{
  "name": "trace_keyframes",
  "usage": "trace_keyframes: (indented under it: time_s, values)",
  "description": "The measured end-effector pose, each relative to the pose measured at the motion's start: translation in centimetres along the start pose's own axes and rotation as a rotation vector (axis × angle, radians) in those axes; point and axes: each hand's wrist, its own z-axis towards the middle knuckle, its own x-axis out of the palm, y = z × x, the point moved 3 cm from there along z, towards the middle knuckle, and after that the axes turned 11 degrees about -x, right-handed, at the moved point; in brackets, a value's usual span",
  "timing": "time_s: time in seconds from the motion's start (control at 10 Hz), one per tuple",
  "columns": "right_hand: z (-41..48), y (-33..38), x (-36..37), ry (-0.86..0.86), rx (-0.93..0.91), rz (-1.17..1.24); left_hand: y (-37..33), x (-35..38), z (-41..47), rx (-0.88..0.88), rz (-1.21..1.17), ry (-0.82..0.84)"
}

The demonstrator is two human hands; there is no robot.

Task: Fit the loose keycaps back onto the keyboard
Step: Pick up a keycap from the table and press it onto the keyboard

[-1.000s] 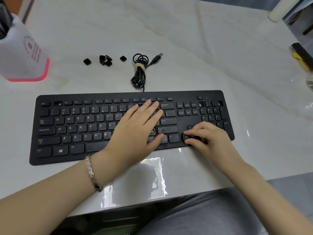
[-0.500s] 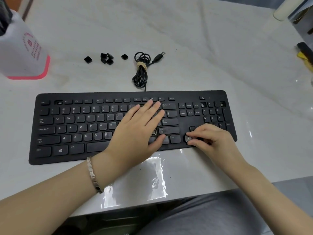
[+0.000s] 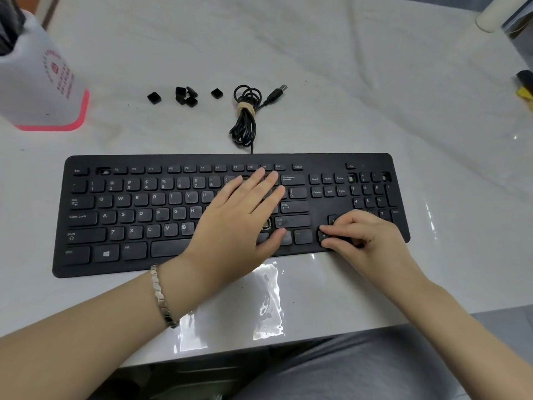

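Observation:
A black keyboard [image 3: 121, 264] lies across the white table, with bare sockets at the function row [image 3: 102, 170], beside the right shift [image 3: 266, 224] and above the number pad [image 3: 350, 178]. My left hand [image 3: 236, 223] rests flat on the keys right of centre, fingers straight. At the arrow cluster my right hand [image 3: 366, 238] curls its thumb and forefinger round a left-arrow keycap [image 3: 323, 235] sitting in the keyboard. Several loose black keycaps lie beyond the keyboard: a single one [image 3: 154, 97], a small heap [image 3: 186, 96] and another single [image 3: 217, 93].
The keyboard's bundled cable [image 3: 245, 119] with its USB plug [image 3: 279, 91] lies just right of the loose keycaps. A white container with a pink base [image 3: 43, 88] stands at the far left. Dark and yellow items [image 3: 525, 89] sit at the right edge. The table's front edge [image 3: 288, 350] is near my lap.
Both hands stay where they were; my right fingers shift only slightly on the arrow keycap.

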Motion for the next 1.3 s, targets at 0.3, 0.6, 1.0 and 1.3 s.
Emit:
trace_keyframes:
  time_s: [0.3,0.6,1.0,1.3]
  values:
    - [1.5,0.5,-0.5,0.094,0.187,0.074,0.1,0.0,0.0,0.005,-0.001,-0.004]
    - [3.7,1.0,-0.8,0.146,0.5,-0.028,0.1,-0.1,0.0,0.003,0.004,0.04]
    - [0.7,4.9,-0.8,-0.221,0.482,1.149,-0.1,-0.2,0.2,0.001,0.01,0.066]
    - [1.5,6.0,-1.4,-0.304,0.157,0.759,0.1,0.0,0.2,0.005,0.003,0.06]
